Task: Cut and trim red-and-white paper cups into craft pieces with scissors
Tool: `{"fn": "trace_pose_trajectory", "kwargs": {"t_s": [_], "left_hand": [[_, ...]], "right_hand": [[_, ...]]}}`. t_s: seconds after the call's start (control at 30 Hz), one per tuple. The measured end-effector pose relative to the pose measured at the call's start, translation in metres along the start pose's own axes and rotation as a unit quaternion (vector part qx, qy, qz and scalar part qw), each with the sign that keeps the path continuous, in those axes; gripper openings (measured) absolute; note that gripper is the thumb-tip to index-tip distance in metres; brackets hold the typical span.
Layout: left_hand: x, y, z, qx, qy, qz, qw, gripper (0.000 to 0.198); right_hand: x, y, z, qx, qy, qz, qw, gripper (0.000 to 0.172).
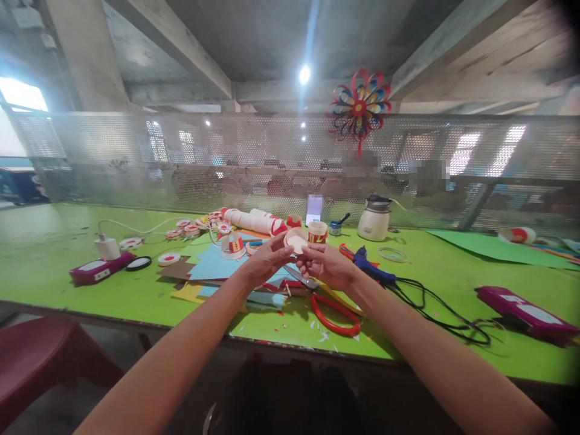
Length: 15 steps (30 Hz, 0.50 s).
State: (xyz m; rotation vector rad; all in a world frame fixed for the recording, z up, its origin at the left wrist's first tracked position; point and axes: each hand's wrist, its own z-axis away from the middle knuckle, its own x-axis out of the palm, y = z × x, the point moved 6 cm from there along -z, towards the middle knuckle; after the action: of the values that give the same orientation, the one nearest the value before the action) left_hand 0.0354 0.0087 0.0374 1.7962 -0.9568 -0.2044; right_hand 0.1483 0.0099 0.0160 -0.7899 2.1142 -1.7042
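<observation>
A pale paper cup point(296, 240) is held up over the table between my two hands, its round end facing me. My left hand point(266, 261) grips its left side with the fingers curled round the edge. On the right, my right hand point(328, 264) pinches the lower edge. Just behind stands a red and yellow decorated paper cup point(318, 233). Another decorated cup point(233, 246) is at the left on coloured paper sheets point(217, 266). Below my right hand lie scissors with red handles point(338, 329). A blue glue gun point(369, 266) rests to the right, its black cord trailing off.
Long stacks of paper cups point(251, 222) lie at the back. A kettle point(374, 220), a small blue jar point(335, 228) and a phone point(314, 210) stand near the mesh partition point(254, 157). Purple power strips point(102, 269) lie at both sides. A paper flower point(360, 107) rises behind.
</observation>
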Motion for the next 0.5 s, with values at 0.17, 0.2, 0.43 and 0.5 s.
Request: {"fn": "trace_pose_trajectory", "kwargs": {"t_s": [0.17,0.2,0.43,0.5], "left_hand": [[0.002,0.002,0.000,0.002,-0.006,-0.002,1.000,0.037],[0.001,0.001,0.000,0.005,-0.007,-0.001,1.000,0.034],[-0.025,-0.004,-0.005,-0.029,0.058,0.101,0.993,0.028],[-0.032,-0.003,-0.007,-0.044,0.081,0.142,0.986,0.028]], "right_hand": [[0.000,0.002,0.000,0.017,0.006,0.045,0.999,0.026],[0.001,0.004,0.000,0.025,0.004,0.062,0.998,0.026],[-0.012,0.005,0.002,0.084,0.011,0.267,0.960,0.026],[-0.021,0.002,0.003,0.104,0.018,0.348,0.932,0.025]]}}
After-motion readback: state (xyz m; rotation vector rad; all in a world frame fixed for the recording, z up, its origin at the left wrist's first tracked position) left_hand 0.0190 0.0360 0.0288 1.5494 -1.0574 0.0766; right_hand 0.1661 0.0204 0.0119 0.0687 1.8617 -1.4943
